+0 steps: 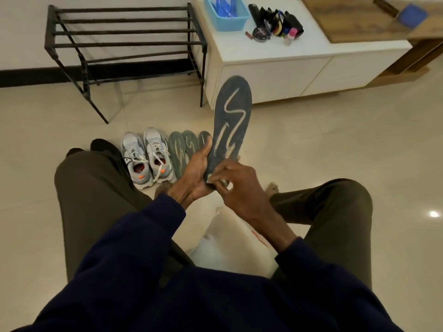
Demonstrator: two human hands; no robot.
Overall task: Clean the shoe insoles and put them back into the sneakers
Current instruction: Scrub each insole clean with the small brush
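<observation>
A dark grey insole with a pale squiggle stands upright in front of me, toe end up. My left hand grips its heel end from the left. My right hand pinches a small pale wipe against the heel. Two grey sneakers with white laces and orange tags stand side by side on the floor. To their right lie three more grey-green insoles, partly hidden behind my left hand.
A black metal shoe rack stands at the back left. To its right a white cabinet carries a blue basket and shoe-care items. A white pack lies between my knees. Pale floor tiles spread on the right.
</observation>
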